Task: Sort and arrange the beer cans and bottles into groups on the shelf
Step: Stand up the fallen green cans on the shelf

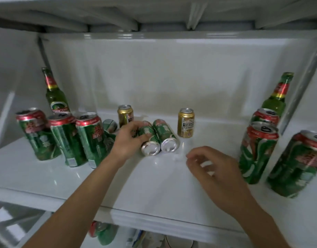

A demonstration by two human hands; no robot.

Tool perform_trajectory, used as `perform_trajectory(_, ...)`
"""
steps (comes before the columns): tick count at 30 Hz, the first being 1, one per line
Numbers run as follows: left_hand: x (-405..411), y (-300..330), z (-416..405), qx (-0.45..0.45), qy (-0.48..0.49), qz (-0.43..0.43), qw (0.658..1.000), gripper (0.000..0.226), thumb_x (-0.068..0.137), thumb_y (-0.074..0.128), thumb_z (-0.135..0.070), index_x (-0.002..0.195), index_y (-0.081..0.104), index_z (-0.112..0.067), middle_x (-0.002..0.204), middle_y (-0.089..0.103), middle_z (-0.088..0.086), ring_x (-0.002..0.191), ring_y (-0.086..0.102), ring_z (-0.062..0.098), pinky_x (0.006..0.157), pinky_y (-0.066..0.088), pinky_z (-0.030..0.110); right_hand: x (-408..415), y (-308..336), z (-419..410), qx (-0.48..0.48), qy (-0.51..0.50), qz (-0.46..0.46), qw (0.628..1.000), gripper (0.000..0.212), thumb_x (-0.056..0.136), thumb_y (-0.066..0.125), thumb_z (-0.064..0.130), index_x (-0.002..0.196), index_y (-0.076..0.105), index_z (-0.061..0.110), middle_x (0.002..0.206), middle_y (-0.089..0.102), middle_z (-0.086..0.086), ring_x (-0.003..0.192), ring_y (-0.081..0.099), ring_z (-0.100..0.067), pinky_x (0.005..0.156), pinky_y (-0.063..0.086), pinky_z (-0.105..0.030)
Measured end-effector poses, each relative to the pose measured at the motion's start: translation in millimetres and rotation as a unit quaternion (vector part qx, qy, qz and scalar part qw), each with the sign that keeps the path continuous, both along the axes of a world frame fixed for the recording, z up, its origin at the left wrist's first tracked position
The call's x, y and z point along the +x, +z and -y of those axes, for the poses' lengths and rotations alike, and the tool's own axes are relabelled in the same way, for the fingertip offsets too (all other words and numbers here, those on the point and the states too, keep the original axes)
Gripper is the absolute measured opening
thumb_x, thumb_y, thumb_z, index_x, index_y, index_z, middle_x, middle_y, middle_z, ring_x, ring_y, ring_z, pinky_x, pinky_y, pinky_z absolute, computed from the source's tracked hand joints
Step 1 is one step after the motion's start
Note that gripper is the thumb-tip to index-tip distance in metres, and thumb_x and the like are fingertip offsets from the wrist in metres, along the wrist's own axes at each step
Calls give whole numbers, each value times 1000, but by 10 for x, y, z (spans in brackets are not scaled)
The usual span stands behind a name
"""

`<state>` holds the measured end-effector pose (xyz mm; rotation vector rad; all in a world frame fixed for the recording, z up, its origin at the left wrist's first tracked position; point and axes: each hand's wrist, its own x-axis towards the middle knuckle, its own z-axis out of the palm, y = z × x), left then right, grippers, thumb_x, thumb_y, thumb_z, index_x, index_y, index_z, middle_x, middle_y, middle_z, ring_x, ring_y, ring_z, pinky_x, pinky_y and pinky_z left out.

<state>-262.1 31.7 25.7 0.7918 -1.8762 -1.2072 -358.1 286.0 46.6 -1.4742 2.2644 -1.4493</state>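
On the white shelf point(82, 176), two green cans lie on their sides in the middle, bottoms toward me. My left hand point(127, 140) grips the left lying can point(148, 140); the right lying can point(165, 135) touches it. My right hand point(211, 169) hovers in front of them, fingers apart, holding nothing. Three green cans stand at the left point(37, 136) point(66, 140) point(91, 138), with another can point(109, 125) lying behind them. Two gold cans point(125, 115) point(186, 122) stand at the back. Green bottles stand at the back left point(55, 93) and back right point(277, 97).
Three green cans stand at the right: point(257, 153), one behind it point(266, 116), and one nearest me at the frame edge point(297, 163). The shelf above hangs low over the back. More cans point(102, 231) show on a shelf below the front edge.
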Motion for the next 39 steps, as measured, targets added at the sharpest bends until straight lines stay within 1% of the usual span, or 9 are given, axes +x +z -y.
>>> perform_trajectory(6,-85,80,275,-56,-23,134,989,33,99,68,-22,132,67,-22,119,63,-6,111,55,13,99,42,27,-391,-23,1080,80,-21,71,994,10,91,68,26,101,70,28,102,69,10,89,65,-7,59,46,-11)
perform_trajectory(13,-416,171,501,-75,20,238,968,37,97,67,-36,121,56,-10,118,64,10,96,58,26,55,39,24,-843,-164,1904,210,-72,147,964,92,88,65,62,157,31,12,151,48,-11,130,55,-30,104,48,-38)
perform_trajectory(18,-517,162,525,-99,25,309,945,48,96,67,-43,125,55,-7,128,61,19,112,62,35,78,45,32,-942,-335,1933,221,-76,195,953,80,77,70,69,127,62,8,113,70,-8,97,68,-23,91,57,-37)
perform_trajectory(22,-567,153,478,16,-11,292,956,54,96,66,-46,127,48,-6,120,56,21,87,70,44,48,59,38,-991,-224,1829,224,-62,237,943,58,78,80,51,112,68,6,87,73,-7,68,68,-17,49,50,-21)
perform_trajectory(27,-541,161,444,40,-5,255,966,70,90,75,-46,138,42,-7,125,56,18,77,66,31,30,48,28,-994,-201,1737,200,-50,315,926,51,77,83,40,113,68,7,88,77,-9,67,73,-20,52,57,-27)
perform_trajectory(30,-486,143,450,95,-5,208,973,75,87,79,-41,142,38,-13,122,57,15,82,71,39,37,54,34,-945,-225,1630,150,-35,368,917,50,78,85,34,117,67,9,96,80,-13,81,79,-26,67,65,-40)
perform_trajectory(35,-407,76,418,111,-19,135,984,87,89,79,-36,156,24,-26,133,57,12,99,70,39,54,63,48,-788,-234,1361,85,-32,324,942,31,81,82,29,108,74,16,89,81,-4,76,77,-18,62,63,-31)
perform_trajectory(37,-357,41,387,107,-38,77,991,95,83,83,-39,156,22,-32,133,64,12,103,72,36,71,64,53,-725,-268,1252,52,-31,287,956,26,80,83,26,105,76,22,93,81,0,85,78,-16,77,64,-36)
perform_trajectory(39,-310,11,347,99,-53,26,993,103,74,85,-44,156,23,-35,128,69,11,106,73,31,92,59,56,-673,-286,1137,21,-51,238,970,25,79,83,25,100,72,32,96,77,5,85,76,-14,72,61,-32)
